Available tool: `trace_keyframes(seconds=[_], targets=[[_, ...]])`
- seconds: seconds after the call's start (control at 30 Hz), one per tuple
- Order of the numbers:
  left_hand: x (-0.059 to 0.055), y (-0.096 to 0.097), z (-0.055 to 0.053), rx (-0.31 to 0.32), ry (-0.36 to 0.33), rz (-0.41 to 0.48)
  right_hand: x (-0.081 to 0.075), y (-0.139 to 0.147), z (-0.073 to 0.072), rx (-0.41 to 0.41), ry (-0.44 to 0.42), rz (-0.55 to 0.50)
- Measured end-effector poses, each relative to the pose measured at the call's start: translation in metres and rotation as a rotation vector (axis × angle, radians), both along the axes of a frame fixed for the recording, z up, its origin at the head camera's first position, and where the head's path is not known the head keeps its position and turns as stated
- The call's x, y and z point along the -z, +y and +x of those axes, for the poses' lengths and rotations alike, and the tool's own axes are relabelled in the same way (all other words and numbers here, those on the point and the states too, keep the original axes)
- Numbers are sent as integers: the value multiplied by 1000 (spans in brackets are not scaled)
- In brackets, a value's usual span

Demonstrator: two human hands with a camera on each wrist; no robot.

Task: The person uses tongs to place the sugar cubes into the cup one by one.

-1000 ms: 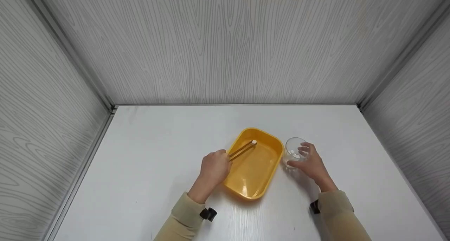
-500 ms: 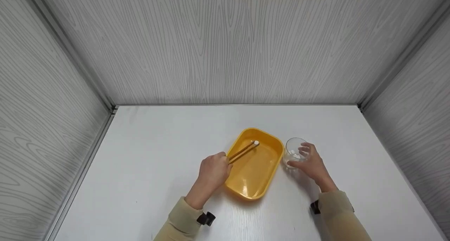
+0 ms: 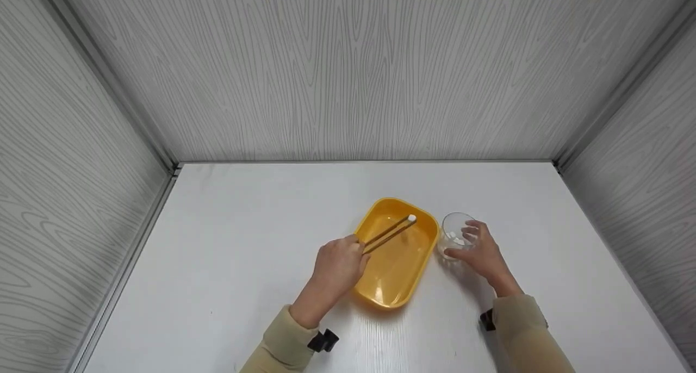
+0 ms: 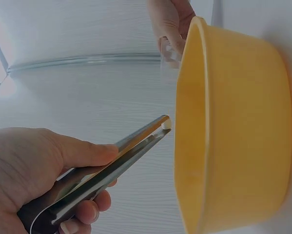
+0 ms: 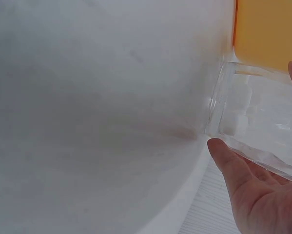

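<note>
My left hand [image 3: 338, 261] grips a pair of metal tongs [image 4: 94, 187] by the handle end. Pinched between the tong tips is a small white piece [image 4: 166, 124], which appears over the far right part of a yellow plastic basin [image 3: 389, 269] in the head view. To the right of the basin stands a clear glass [image 3: 455, 224]. My right hand [image 3: 484, 256] holds it from the right side, thumb in front and fingers around the back. Several white pieces [image 5: 228, 122] lie at the bottom of the glass.
Basin and glass stand side by side on a white table [image 3: 261, 215]. Grey wood-grain panels [image 3: 348, 74] rise behind the table and on both sides. A black wrist strap device [image 3: 323, 341] sits at the left sleeve's cuff.
My left hand has carried the tongs and the white piece rightward over the basin, closer to the glass. My right hand and the glass have stayed in place.
</note>
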State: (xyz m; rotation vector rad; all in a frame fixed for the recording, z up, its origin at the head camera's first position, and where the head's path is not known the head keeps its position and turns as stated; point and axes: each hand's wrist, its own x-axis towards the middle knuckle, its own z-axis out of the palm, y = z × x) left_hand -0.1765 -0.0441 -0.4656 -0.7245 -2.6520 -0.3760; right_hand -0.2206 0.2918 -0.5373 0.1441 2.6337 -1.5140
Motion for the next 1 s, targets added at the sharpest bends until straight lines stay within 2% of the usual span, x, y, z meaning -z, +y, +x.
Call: trace_keyframes(seconds=[0.37,0.53,0.73,1.0], targets=[[-14,12,4,56,31,-31,2,1,-2,-2,21,2],[-16,21,8,103,35,-35,3,1,-2,0,21,4],[-18,32,10,128,66,-68,3,0,-1,6,12,-10],[-21,44,10,152,37,-95,2,0,-1,9,6,-15]])
